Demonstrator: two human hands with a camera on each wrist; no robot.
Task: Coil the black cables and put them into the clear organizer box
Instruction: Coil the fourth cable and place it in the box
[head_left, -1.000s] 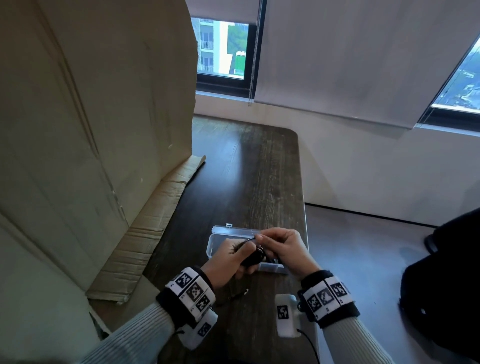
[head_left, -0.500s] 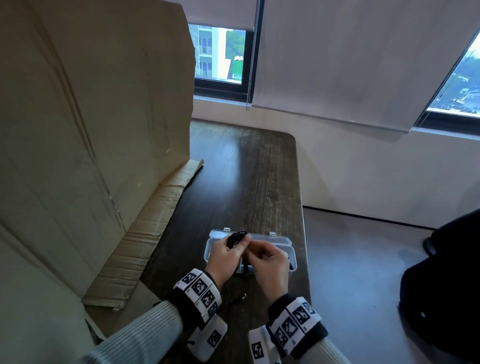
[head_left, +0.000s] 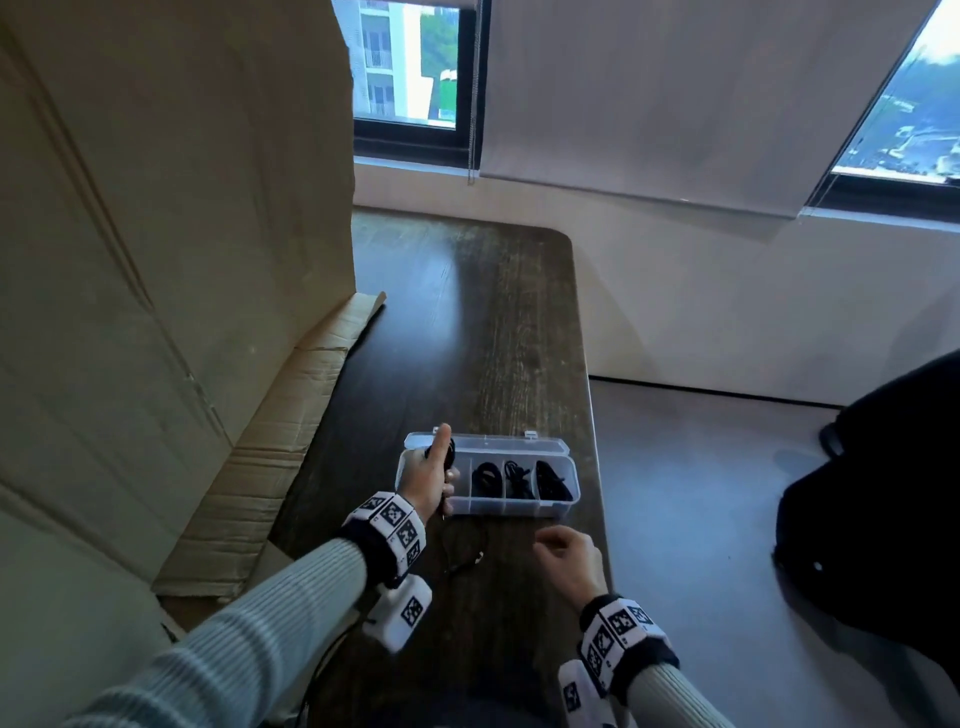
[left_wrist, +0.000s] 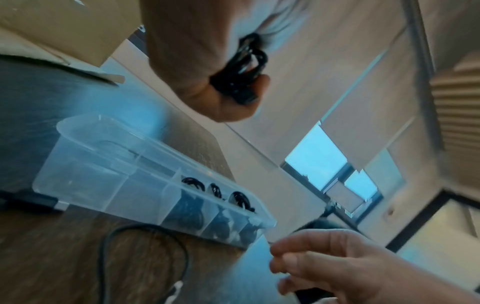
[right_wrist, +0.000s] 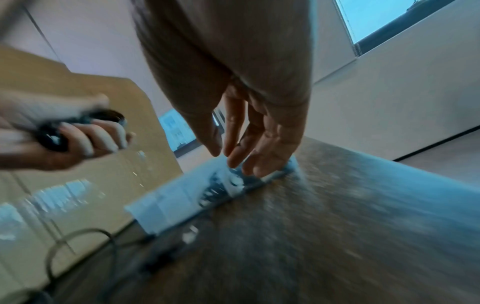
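Observation:
The clear organizer box (head_left: 563, 506) (left_wrist: 78, 170) (right_wrist: 168, 205) lies open on the dark table, its three right compartments each holding a coiled black cable (head_left: 487, 475). My left hand (head_left: 431, 478) (left_wrist: 207, 67) grips another coiled black cable (left_wrist: 241, 74) (right_wrist: 52, 135) over the box's left end, thumb raised. The loose end of this cable (head_left: 465, 551) (left_wrist: 145, 246) trails on the table before the box. My right hand (head_left: 569, 558) (right_wrist: 246, 133) hovers near the box's right front corner, fingers relaxed and holding nothing.
A large cardboard sheet (head_left: 156, 260) stands along the table's left side, its flap (head_left: 270, 441) lying on the table. The table's right edge (head_left: 597, 467) runs close to the box. A dark bag or chair (head_left: 883, 493) is on the floor at the right.
My right hand has let go of the cable and drawn back toward me and to the right. The left hand keeps the coil, now over the box's left end.

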